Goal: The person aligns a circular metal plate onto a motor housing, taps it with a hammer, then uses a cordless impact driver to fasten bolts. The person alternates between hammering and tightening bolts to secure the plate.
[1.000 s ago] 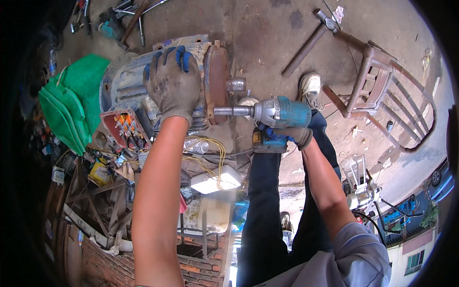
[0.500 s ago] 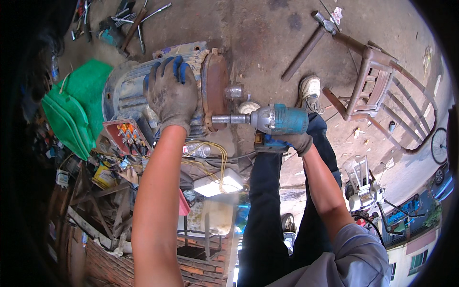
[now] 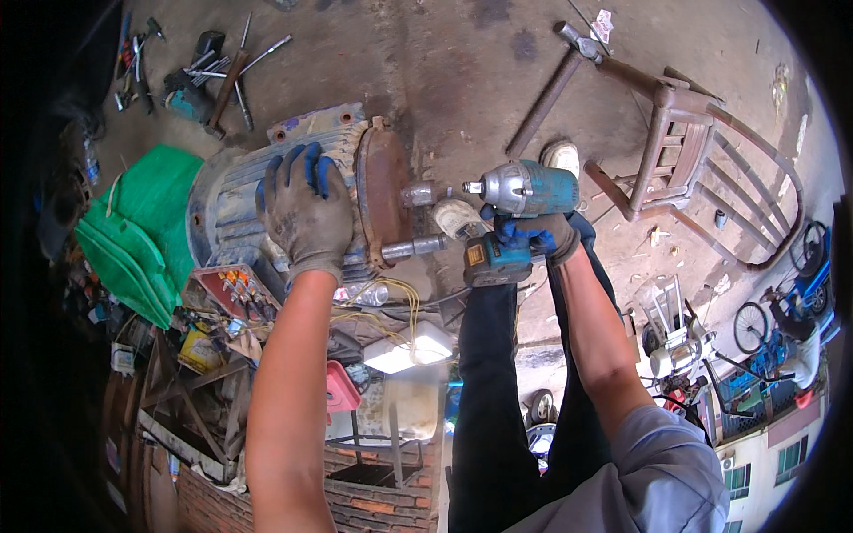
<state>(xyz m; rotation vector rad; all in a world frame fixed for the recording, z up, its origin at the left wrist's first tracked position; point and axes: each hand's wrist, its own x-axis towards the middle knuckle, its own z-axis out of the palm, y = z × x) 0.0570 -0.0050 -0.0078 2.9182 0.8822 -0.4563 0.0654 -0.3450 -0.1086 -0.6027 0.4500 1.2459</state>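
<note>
left hand point(image 3: 305, 213) pressing flat on electric motor point(image 3: 267, 200), gripping nothing; right hand point(image 3: 531, 236) gripping teal impact wrench point(image 3: 524, 191) beside shaft point(image 3: 416, 248).

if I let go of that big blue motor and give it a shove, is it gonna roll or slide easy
Probably not. The motor looks like a thick ribbed metal body with a rusty end plate, so likely heavy and stiff. Its round shape could rock, though a bolt-holed foot may limit rolling. The left hand lies flat on it.
</note>
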